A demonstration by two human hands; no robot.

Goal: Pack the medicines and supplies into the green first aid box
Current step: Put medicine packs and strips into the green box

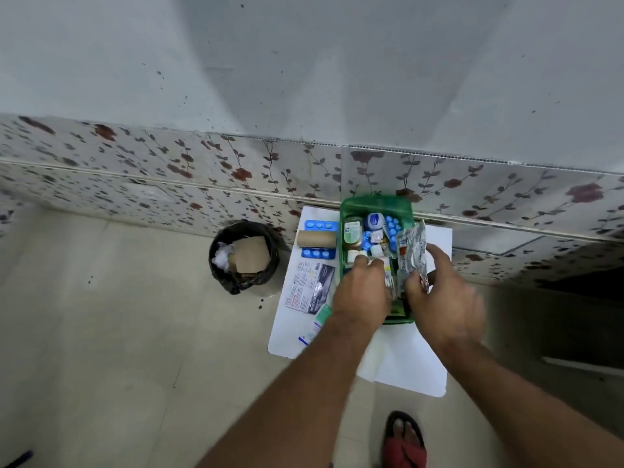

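The green first aid box [349, 211] sits open on a white board [412, 366] laid on the floor, its far end close against the flowered wall tiles [169, 163]. Inside the box lie small bottles, a round blue-and-white container [374, 220] and a blue blister sheet [391, 228], crowded toward the far end. The left hand [363, 292] reaches into the near half of the box, fingers curled down among the small white-capped bottles [358, 255]; whether it actually grips one cannot be told, since the fingertips are hidden. The right hand [442, 292] is at the box's right edge, pinching a bundle of silver foil medicine strips [410, 253] that stands upright over that edge. Left of the box, on the board, lie two blue pill blister packs [319, 225] with a brown cardboard roll [315, 238] between them, and nearer the person a printed flat packet [310, 288] (the lettering is too blurred to read). Further left of the box, off the board, stands a bin with a black liner [243, 256] holding cardboard scraps.
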